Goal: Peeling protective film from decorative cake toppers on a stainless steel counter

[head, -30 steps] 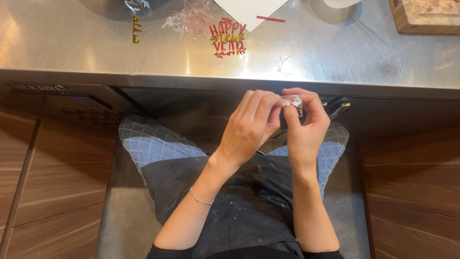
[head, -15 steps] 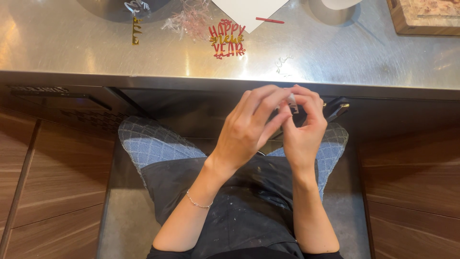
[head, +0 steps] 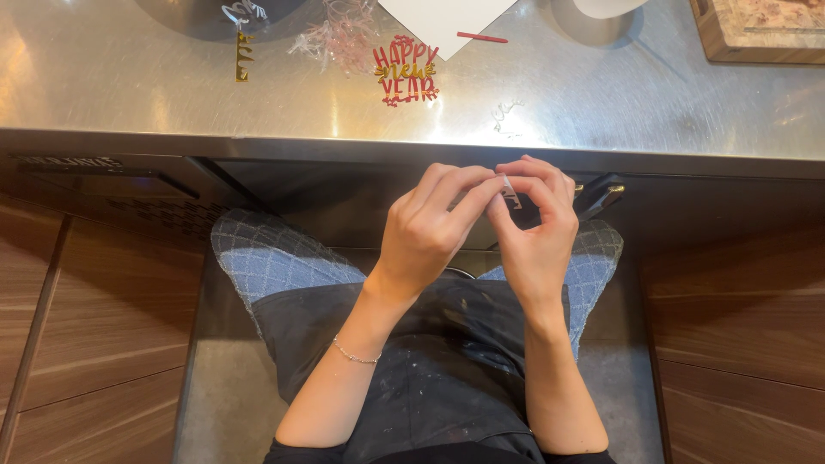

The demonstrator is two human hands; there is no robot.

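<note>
Both hands had shifted slightly apart since the earlier frame, fingers loosening. Left hand (head: pixel 425 228) and right hand (head: pixel 537 223) met fingertip to fingertip, together pinching a small silvery piece (head: pixel 509 193) above the lap, just below the steel counter (head: pixel 601 103). A red-and-gold cutout (head: pixel 404 70) lay on the counter.

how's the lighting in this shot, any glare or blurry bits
Head view: strong glare patches on the steel counter, brightest near its front edge; the space under the counter sits in deep shadow; the left hand and right hand are evenly lit and sharp, but the small silvery piece pinched between them is too tiny to make out; the red and gold cutout is crisp.
</note>
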